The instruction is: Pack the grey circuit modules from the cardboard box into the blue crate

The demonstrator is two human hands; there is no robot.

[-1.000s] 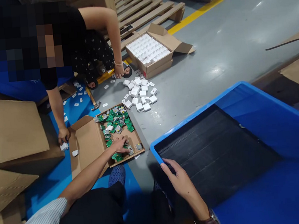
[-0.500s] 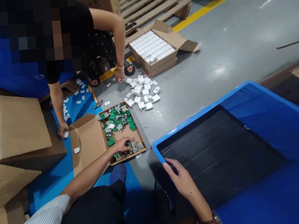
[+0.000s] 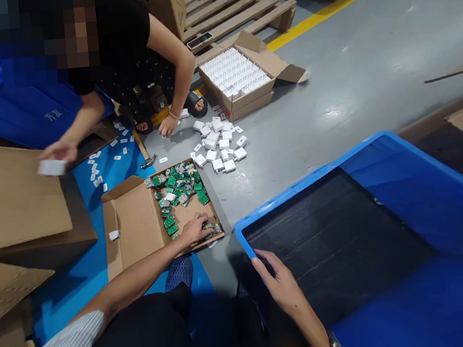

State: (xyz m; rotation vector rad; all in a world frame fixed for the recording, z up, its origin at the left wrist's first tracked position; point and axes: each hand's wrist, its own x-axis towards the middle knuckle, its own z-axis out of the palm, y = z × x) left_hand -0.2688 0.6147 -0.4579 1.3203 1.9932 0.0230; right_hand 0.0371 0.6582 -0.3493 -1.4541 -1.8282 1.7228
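Note:
My left hand (image 3: 194, 229) reaches into a flat cardboard box (image 3: 139, 225) on the floor, its fingers curled over green circuit boards (image 3: 176, 186) at the box's near right corner. My right hand (image 3: 277, 283) grips the near corner rim of a large blue bin (image 3: 313, 177) with a black inside, fingers hooked over the edge. A watch shows on that wrist.
A crouching person in black across from me lifts a white piece (image 3: 51, 167) with one hand, the other hand (image 3: 167, 126) near a pile of white casings (image 3: 219, 145). A box of white parts (image 3: 235, 76), a hammer (image 3: 145, 151), a pallet (image 3: 225, 9) and cardboard boxes (image 3: 18, 197) surround us.
My left hand slid right along the box's near edge over the boards. The other person lifted a white piece from the floor up over the left cardboard box.

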